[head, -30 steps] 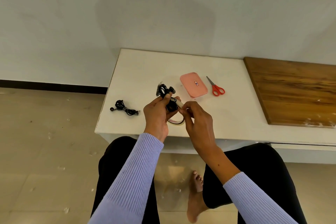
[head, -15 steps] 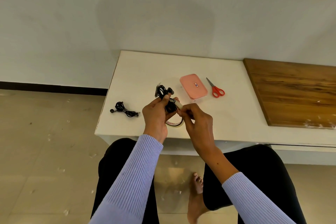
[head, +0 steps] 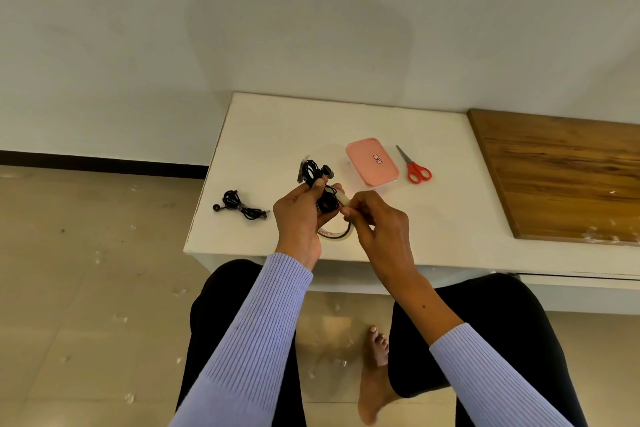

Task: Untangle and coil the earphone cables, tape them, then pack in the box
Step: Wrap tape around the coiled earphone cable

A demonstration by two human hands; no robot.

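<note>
My left hand (head: 300, 218) grips a coiled black earphone cable (head: 320, 184) above the white table (head: 277, 128), its earbuds sticking up past my fingers. My right hand (head: 375, 222) pinches a strip of clear tape (head: 343, 199) against the right side of that coil. A roll of clear tape (head: 337, 234) lies on the table under my hands, partly hidden by them. A second black earphone bundle (head: 239, 204) lies at the table's left edge. The pink box (head: 372, 161) sits shut behind my hands.
Red-handled scissors (head: 415, 166) lie right of the pink box. A wooden board (head: 561, 173) covers the table's right part. My knees and a bare foot (head: 375, 374) are below the table's front edge. Small scraps litter the floor.
My right hand's fingers have shifted slightly up and left along the coil while pressing the tape. The left hand keeps the coil nearly in place.
</note>
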